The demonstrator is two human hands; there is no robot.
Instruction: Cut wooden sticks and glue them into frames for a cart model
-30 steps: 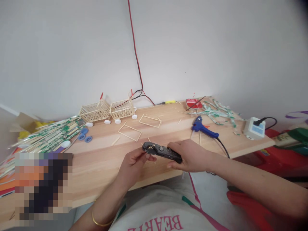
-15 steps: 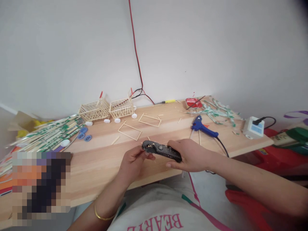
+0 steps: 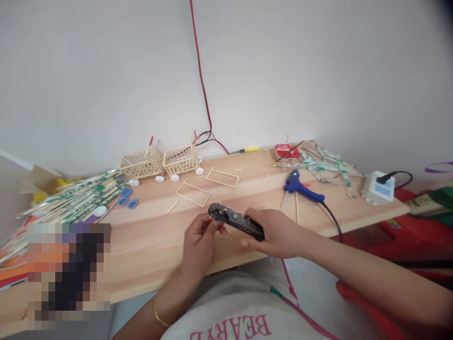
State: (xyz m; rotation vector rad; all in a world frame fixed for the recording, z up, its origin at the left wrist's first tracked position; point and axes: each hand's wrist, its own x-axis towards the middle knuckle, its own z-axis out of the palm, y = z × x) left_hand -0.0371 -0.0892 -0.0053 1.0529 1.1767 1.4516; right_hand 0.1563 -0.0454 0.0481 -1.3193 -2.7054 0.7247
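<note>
Above the wooden counter (image 3: 152, 245), the black cutter (image 3: 244, 223) is gripped by the right hand's (image 3: 278, 233) fingers, while the left hand's (image 3: 198, 243), whose grip cannot be told, should be kept off its cutting end (image 3: 213, 207).

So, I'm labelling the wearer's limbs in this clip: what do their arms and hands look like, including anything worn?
The left hand and right hand are both ungloved. No sleeve shows on the left forearm or right forearm. A thin gold-coloured bangle circles the left one; nothing is visible on the right.
</note>
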